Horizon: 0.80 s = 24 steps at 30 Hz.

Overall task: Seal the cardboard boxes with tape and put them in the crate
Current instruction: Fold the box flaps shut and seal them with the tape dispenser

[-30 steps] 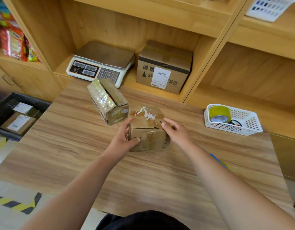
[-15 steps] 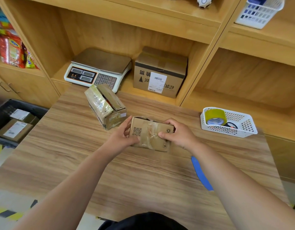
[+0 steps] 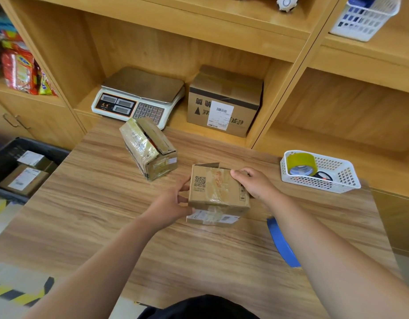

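Box (image 3: 218,192) now QR-face up, left hand (image 3: 169,203) and right hand (image 3: 256,184) curled round its sides (flap ajar)

One head-worn view looks forward and down, close over the wooden table (image 3: 106,215) toward the shelves (image 3: 198,31).

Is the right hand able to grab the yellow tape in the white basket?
Probably yes. The yellow tape stands in the open-topped white basket, just right of the right hand, with only bare table between. The hand must release the small box first.
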Tool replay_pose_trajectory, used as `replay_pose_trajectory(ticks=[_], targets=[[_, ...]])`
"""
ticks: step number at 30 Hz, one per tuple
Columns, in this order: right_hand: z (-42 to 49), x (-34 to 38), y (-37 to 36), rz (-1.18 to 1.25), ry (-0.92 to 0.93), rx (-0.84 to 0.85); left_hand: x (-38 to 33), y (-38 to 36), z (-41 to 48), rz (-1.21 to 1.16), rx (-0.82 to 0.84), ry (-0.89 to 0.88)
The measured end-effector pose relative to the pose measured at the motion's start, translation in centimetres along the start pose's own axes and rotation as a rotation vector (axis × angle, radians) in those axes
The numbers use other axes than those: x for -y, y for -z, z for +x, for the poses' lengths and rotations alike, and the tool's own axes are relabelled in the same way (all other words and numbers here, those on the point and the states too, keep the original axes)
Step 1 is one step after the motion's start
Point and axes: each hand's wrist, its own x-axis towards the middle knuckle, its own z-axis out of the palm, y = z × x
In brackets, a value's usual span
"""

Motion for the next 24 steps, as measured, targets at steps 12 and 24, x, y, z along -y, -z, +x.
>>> replay_pose_trajectory(ticks=[12, 24], targets=[[-0.9, -1.3, 0.7, 0.072, -0.014, 0.100, 0.0, 1.0, 2.7, 0.030, 0.119, -0.039], [-0.7, -2.1, 1.5, 0.369, 0.052, 0.369, -2.1, 1.2, 1.7, -0.474, 0.047, 0.091]])
